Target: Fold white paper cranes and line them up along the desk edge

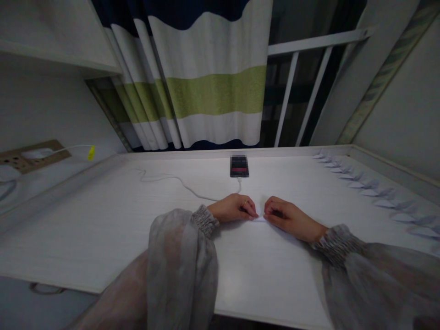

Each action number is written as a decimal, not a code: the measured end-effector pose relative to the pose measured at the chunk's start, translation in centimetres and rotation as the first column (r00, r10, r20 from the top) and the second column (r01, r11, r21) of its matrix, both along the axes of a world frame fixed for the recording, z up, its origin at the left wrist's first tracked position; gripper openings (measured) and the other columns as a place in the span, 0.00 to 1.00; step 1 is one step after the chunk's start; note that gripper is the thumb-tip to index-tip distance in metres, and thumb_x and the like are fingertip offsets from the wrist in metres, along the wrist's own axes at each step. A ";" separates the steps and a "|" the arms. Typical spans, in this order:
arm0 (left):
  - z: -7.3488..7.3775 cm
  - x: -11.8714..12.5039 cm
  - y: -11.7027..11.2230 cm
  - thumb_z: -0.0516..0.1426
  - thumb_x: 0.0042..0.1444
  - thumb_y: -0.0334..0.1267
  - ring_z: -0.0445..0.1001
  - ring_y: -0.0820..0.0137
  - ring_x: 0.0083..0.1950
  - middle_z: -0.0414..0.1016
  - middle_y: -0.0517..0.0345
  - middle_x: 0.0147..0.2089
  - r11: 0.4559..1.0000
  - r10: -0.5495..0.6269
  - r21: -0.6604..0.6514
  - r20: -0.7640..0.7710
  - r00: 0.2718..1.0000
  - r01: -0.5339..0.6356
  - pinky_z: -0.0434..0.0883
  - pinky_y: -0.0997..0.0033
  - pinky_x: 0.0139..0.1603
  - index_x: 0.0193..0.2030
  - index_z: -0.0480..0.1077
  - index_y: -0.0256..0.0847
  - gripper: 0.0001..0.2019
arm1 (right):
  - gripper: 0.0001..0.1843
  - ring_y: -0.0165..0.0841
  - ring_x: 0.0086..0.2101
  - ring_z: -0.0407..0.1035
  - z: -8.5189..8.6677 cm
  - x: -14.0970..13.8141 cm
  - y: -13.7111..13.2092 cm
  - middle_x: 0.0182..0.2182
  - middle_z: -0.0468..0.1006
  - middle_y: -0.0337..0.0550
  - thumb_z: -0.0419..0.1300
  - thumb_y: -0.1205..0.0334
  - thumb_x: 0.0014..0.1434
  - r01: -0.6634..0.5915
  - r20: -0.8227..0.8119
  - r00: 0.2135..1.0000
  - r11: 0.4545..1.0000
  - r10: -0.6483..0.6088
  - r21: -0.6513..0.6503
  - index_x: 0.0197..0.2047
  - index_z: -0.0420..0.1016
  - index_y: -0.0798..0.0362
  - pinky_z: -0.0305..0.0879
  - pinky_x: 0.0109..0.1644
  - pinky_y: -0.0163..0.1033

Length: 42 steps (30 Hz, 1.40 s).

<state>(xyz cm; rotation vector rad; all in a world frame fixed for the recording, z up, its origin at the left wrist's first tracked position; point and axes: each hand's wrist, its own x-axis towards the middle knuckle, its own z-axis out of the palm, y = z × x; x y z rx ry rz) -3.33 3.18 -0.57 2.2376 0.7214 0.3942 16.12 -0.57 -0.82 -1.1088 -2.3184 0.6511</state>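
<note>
A small piece of white paper [259, 219] lies low over the white desk [185, 256], between my two hands. My left hand [236, 207] has its fingers closed on the paper's left side, and a ring shows on one finger. From the right, my right hand [288, 216] pinches the same paper with thumb and fingertips. Much of the paper is hidden by the fingers, so its full shape cannot be made out.
Several folded white paper pieces [369, 185] stand in a row along the desk's right side. A phone-like device [239, 166] with a white cable [182, 183] lies at the back. A power strip [34, 156] is on the left wall; a striped curtain [216, 91] hangs behind.
</note>
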 end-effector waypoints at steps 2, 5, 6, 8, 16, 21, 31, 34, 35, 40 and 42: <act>0.1 0.0 0.0 0.57 0.45 0.31 0.68 0.76 0.37 0.70 0.57 0.37 1.000 -0.016 0.007 -0.009 1.000 0.016 0.64 0.76 0.42 0.32 0.74 0.38 0.06 | 0.06 0.28 0.28 0.61 0.0 0.0 0.0 0.28 0.64 0.41 0.50 0.65 0.53 0.012 0.004 1.000 1.000 -0.012 0.004 0.25 0.61 0.54 0.60 0.32 0.35; 0.2 0.0 0.0 0.57 0.46 0.31 0.68 0.77 0.37 0.70 0.57 0.38 0.999 -0.042 0.026 -0.027 0.999 0.043 0.64 0.76 0.43 0.33 0.74 0.38 0.07 | 0.05 0.28 0.27 0.60 -0.1 -0.1 0.0 0.27 0.64 0.40 0.50 0.66 0.52 0.029 0.010 1.000 1.000 -0.029 0.011 0.25 0.61 0.54 0.60 0.31 0.35; 0.2 0.0 0.0 0.57 0.46 0.31 0.68 0.77 0.38 0.70 0.57 0.39 0.998 -0.047 0.033 -0.035 0.998 0.048 0.63 0.76 0.43 0.33 0.74 0.38 0.07 | 0.05 0.28 0.27 0.60 -0.1 -0.1 0.0 0.27 0.64 0.40 0.50 0.66 0.52 0.031 0.010 0.999 0.999 -0.032 0.014 0.25 0.61 0.54 0.60 0.31 0.35; 0.1 0.0 0.0 0.57 0.46 0.31 0.68 0.77 0.38 0.69 0.58 0.39 0.998 -0.046 0.039 -0.048 0.998 0.047 0.63 0.76 0.43 0.33 0.74 0.39 0.07 | 0.05 0.28 0.27 0.60 -0.1 0.0 0.0 0.27 0.64 0.40 0.50 0.67 0.52 0.031 0.013 0.999 0.999 -0.031 0.021 0.25 0.61 0.54 0.60 0.31 0.35; -0.3 -0.1 0.3 0.57 0.45 0.29 0.68 0.77 0.37 0.70 0.58 0.38 0.999 -0.038 0.035 -0.030 0.999 0.039 0.64 0.77 0.42 0.32 0.74 0.39 0.07 | 0.04 0.28 0.27 0.59 -0.6 -0.2 0.0 0.27 0.63 0.40 0.49 0.69 0.51 0.037 0.048 0.998 0.997 -0.040 0.062 0.26 0.60 0.54 0.58 0.31 0.35; -0.2 -0.1 0.3 0.57 0.45 0.29 0.68 0.77 0.37 0.70 0.58 0.38 0.998 -0.052 0.044 -0.035 0.998 0.053 0.64 0.77 0.42 0.32 0.74 0.39 0.07 | 0.04 0.29 0.26 0.58 -0.7 -0.3 -0.1 0.26 0.62 0.40 0.48 0.70 0.51 0.055 0.072 0.996 0.996 -0.060 0.074 0.26 0.59 0.54 0.57 0.30 0.35; 0.1 -0.1 -0.1 0.57 0.43 0.29 0.69 0.76 0.37 0.71 0.56 0.38 0.999 0.008 -0.053 -0.004 1.000 -0.008 0.65 0.77 0.41 0.30 0.74 0.36 0.07 | 0.03 0.28 0.26 0.59 -0.8 -0.2 0.1 0.26 0.63 0.40 0.49 0.70 0.50 0.066 0.083 0.994 0.995 -0.073 0.079 0.27 0.60 0.54 0.58 0.30 0.34; 0.1 0.0 -0.2 0.56 0.42 0.29 0.69 0.75 0.36 0.71 0.56 0.37 0.997 0.038 -0.066 0.003 0.999 -0.038 0.65 0.77 0.39 0.30 0.74 0.35 0.07 | 0.04 0.29 0.26 0.59 -0.6 -0.3 0.0 0.27 0.63 0.41 0.49 0.69 0.51 0.065 0.103 0.992 0.996 -0.071 0.063 0.26 0.60 0.54 0.58 0.31 0.35; 0.2 0.0 -0.3 0.56 0.42 0.29 0.69 0.76 0.34 0.71 0.56 0.37 0.996 0.049 -0.070 0.003 0.999 -0.049 0.65 0.77 0.38 0.30 0.74 0.35 0.07 | 0.04 0.29 0.27 0.59 -0.6 -0.3 0.0 0.27 0.63 0.41 0.49 0.68 0.52 0.062 0.106 0.992 0.996 -0.068 0.058 0.26 0.60 0.54 0.58 0.31 0.35; 0.3 0.3 -0.6 0.56 0.43 0.34 0.67 0.78 0.28 0.71 0.55 0.36 0.988 0.108 -0.110 0.025 0.994 -0.105 0.65 0.77 0.31 0.26 0.74 0.34 0.07 | 0.04 0.29 0.27 0.59 -0.5 -0.4 0.0 0.28 0.63 0.42 0.48 0.68 0.52 0.056 0.108 0.992 0.997 -0.061 0.055 0.26 0.60 0.54 0.59 0.32 0.36; 0.3 0.4 -0.6 0.58 0.42 0.37 0.67 0.77 0.29 0.71 0.56 0.34 0.986 0.137 -0.103 0.037 0.990 -0.132 0.65 0.76 0.32 0.24 0.73 0.34 0.07 | 0.04 0.29 0.28 0.59 -0.4 -0.5 -0.1 0.28 0.63 0.42 0.48 0.68 0.52 0.059 0.113 0.991 0.997 -0.065 0.057 0.26 0.60 0.54 0.59 0.32 0.36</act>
